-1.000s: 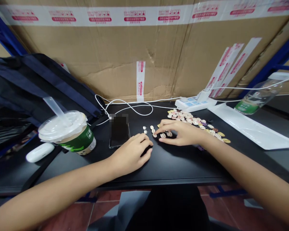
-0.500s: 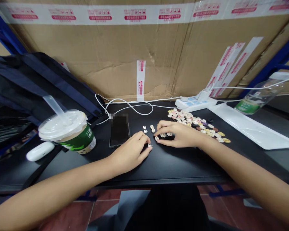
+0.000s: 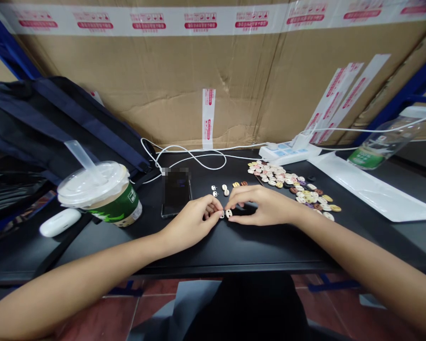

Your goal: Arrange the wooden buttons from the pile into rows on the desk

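Note:
My left hand (image 3: 190,220) pinches a small white piece (image 3: 222,214) between thumb and fingertips, just above the black table. Facing it, my right hand (image 3: 261,204) grips a cream oval button-like piece (image 3: 229,213) with dark marks. The two pieces meet or nearly meet; fingertips partly cover them, so I cannot tell if they are joined. Beyond my hands lie two small white pieces with pins (image 3: 214,188) and a pair of cream oval pieces (image 3: 225,190). Yellow (image 3: 236,184) and brown oval pieces (image 3: 244,183) sit behind my right hand.
Many oval pieces (image 3: 280,175) are heaped at the right, near a power strip (image 3: 287,152), a white tray (image 3: 372,189) and a bottle (image 3: 371,150). On the left are a phone (image 3: 176,194), a lidded drink cup (image 3: 110,201), a white case (image 3: 60,222) and a backpack (image 3: 74,113).
My right hand has moved slightly left and down, bringing the cream oval piece against or close to the white piece in my left hand. Yellow and brown pieces have come into view behind it.

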A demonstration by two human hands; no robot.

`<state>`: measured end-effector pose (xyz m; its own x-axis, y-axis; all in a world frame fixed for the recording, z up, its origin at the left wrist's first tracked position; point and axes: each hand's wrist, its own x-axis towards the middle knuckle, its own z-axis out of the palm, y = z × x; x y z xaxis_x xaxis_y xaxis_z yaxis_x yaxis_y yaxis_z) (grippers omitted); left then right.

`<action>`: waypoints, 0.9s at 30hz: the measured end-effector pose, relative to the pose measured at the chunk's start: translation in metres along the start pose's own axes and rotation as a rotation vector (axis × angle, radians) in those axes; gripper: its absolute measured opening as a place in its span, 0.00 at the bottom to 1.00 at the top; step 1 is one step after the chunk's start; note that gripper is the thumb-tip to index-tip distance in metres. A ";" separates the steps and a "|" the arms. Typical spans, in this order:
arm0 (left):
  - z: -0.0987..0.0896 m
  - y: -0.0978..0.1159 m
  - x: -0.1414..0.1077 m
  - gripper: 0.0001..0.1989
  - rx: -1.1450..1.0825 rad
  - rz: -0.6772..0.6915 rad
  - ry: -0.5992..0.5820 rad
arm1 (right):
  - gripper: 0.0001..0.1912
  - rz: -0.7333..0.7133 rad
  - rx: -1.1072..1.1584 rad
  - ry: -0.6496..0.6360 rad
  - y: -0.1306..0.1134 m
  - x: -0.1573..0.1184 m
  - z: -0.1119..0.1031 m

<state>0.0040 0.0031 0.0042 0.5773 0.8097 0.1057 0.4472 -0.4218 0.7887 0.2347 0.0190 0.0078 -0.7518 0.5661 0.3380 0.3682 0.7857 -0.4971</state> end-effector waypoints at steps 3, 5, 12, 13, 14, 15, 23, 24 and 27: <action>0.001 -0.003 0.001 0.06 -0.101 -0.018 0.008 | 0.09 0.001 0.030 0.008 -0.001 0.001 0.002; 0.001 -0.005 0.002 0.06 -0.140 -0.027 0.011 | 0.09 0.000 0.038 0.018 -0.002 0.001 0.002; 0.002 -0.010 0.003 0.07 -0.158 -0.032 0.021 | 0.06 -0.003 0.003 0.044 -0.003 0.000 0.001; 0.002 -0.011 0.003 0.07 -0.163 -0.032 0.022 | 0.06 0.000 0.003 0.043 -0.002 -0.001 0.001; 0.002 -0.011 0.004 0.07 -0.166 -0.031 0.022 | 0.06 0.002 0.004 0.041 -0.002 -0.001 0.001; 0.003 -0.011 0.003 0.07 -0.167 -0.032 0.021 | 0.07 0.003 0.008 0.038 -0.002 -0.001 0.001; 0.003 -0.011 0.003 0.07 -0.181 -0.036 0.022 | 0.07 -0.004 -0.001 0.035 0.001 0.000 0.002; 0.003 -0.011 0.003 0.07 -0.189 -0.038 0.020 | 0.07 -0.006 0.007 0.035 0.001 0.000 0.002; 0.004 -0.010 0.003 0.07 -0.230 -0.045 0.020 | 0.06 0.003 0.020 0.040 0.000 0.000 0.002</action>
<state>0.0040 0.0084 -0.0052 0.5458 0.8344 0.0769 0.3035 -0.2824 0.9100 0.2333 0.0180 0.0061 -0.7283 0.5779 0.3682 0.3588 0.7794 -0.5135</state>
